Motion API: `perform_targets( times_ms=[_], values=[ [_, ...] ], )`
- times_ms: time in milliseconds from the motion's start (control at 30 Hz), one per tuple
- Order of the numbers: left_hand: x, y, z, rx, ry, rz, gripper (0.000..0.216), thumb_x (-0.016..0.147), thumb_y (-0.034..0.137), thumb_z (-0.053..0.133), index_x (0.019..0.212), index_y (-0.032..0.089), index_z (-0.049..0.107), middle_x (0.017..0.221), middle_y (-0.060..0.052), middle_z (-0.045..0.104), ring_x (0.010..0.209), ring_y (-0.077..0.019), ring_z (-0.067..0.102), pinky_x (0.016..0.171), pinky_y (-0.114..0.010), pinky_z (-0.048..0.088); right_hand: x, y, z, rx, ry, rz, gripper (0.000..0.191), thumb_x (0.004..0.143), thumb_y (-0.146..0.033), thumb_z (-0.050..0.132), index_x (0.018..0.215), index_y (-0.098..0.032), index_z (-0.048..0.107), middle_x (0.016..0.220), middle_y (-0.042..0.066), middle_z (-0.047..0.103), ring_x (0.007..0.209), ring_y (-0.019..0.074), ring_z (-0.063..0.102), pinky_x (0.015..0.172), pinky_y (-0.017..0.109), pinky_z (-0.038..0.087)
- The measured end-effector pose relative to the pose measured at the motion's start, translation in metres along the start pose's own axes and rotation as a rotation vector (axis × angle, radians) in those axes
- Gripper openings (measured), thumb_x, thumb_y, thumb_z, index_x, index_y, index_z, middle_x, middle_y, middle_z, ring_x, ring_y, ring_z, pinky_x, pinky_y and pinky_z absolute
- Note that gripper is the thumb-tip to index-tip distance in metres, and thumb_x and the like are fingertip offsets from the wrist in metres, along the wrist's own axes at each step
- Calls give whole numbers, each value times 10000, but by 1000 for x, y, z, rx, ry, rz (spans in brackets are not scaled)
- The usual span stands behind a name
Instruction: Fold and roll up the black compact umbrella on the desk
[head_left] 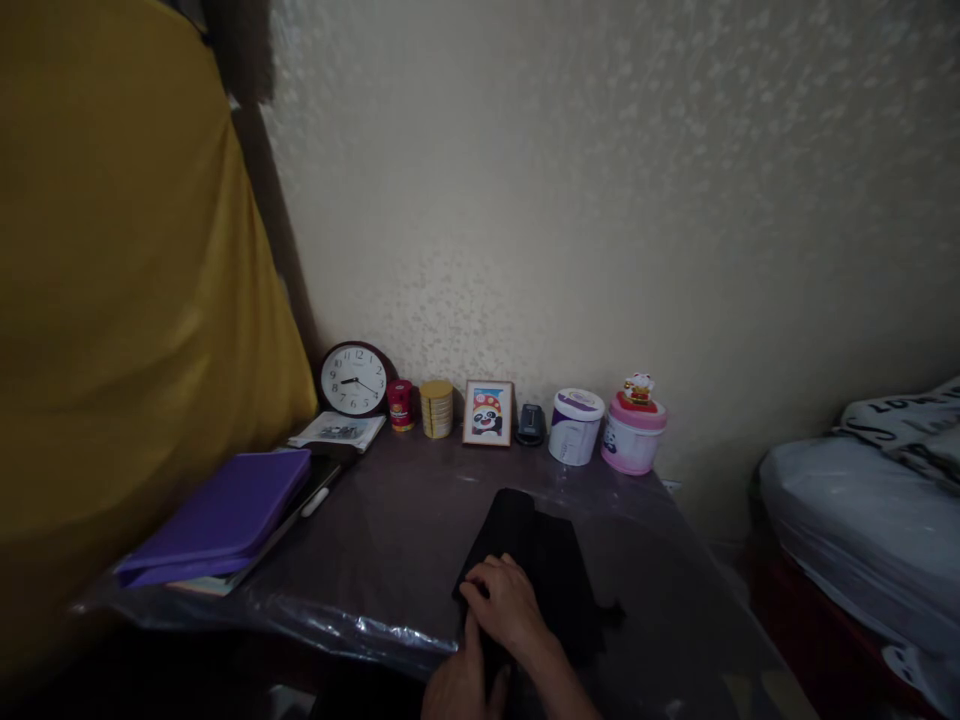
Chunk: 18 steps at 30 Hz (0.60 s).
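A folded black cloth (540, 560) lies on the dark table (405, 530), near its front edge. My right hand (508, 603) rests on the near left corner of the cloth, its fingers curled and pressing down on the fabric. My left hand (456, 688) sits just below it at the bottom edge of the picture, against the cloth's near edge. Only the back of the left hand shows, and its fingers are mostly hidden in the dark.
The table is covered with clear plastic sheet (337, 625). A purple folder (225, 515) on books and a pen lie at the left. Along the wall stand a clock (354, 380), small tins, a panda picture (487, 412), a white tub (575, 426) and a pink tub (634, 432). A yellow curtain (112, 300) hangs left; a bed (862, 530) is at the right.
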<state>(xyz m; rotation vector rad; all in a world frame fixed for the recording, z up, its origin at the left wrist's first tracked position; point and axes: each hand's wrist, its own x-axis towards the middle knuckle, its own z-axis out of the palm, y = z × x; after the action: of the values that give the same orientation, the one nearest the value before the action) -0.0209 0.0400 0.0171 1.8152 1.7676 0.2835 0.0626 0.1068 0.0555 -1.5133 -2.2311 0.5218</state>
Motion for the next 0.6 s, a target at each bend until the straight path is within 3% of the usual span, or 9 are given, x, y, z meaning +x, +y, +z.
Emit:
perform_targets(
  times_ms=[167, 267, 433, 600],
  values=[
    [2, -6, 3, -157, 46, 21, 713, 817, 227, 412, 1387, 67, 14, 1187, -144, 584, 1023, -195, 591, 814, -235, 427, 1, -2, -6, -92, -42, -43, 363, 885, -283, 350, 753, -217, 682, 795, 34, 685, 804, 157, 584, 794, 268, 369],
    [5, -5, 1, -242, 23, 58, 789, 799, 214, 445, 1389, 47, -50, 1193, -151, 585, 1039, -189, 587, 834, -225, 425, 1, -2, -6, -36, -18, -39, 340, 888, -293, 334, 898, -248, 671, 850, 31, 697, 868, 194, 585, 770, 297, 388],
    [9, -2, -1, -268, -27, 76, 810, 787, 216, 464, 1403, 79, -43, 1256, -144, 542, 1104, -197, 549, 891, -245, 404, -1, 4, -9, 84, -14, -31, 326, 851, -299, 405, 1108, -239, 597, 964, 53, 677, 983, 236, 563, 861, 353, 378],
    [12, -2, 2, -201, -46, -5, 804, 772, 174, 457, 1404, 60, -28, 1223, -150, 567, 1101, -198, 552, 922, -250, 377, -10, 13, -23, 233, 14, -252, 282, 852, -233, 408, 1048, -250, 610, 1022, 18, 626, 932, 150, 565, 848, 260, 402]
  ],
)
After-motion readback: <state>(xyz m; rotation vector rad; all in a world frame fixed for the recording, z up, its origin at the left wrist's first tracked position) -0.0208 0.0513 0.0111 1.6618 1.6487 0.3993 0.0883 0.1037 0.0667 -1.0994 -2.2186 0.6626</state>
